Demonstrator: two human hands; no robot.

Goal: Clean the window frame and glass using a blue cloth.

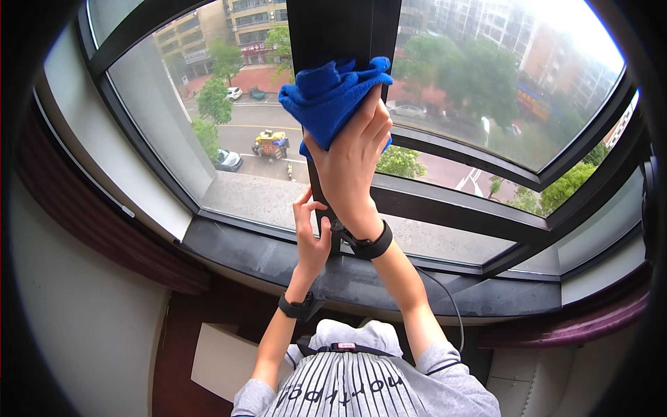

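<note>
Below the blue cloth [326, 104], a cable [452, 299] curves past the dark windowsill [240, 249].

Dark grey windowsill [240, 248], purple curtains [583, 324], pale wall [90, 292]

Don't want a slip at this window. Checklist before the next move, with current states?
1. Blue cloth gripped by right hand: ok, bunched in it.
2. Cloth up at the black post: ok, it lies across the post in this view; how firmly it presses, cannot tell.
3. Left hand free of objects: ok, none visible in it.
4. Left hand braced on the post: cannot tell, its fingers are right beside it.
5. Window sash at right shut: not ok, looks open.
6. Cable clear of right forearm: cannot tell, runs close.
</note>
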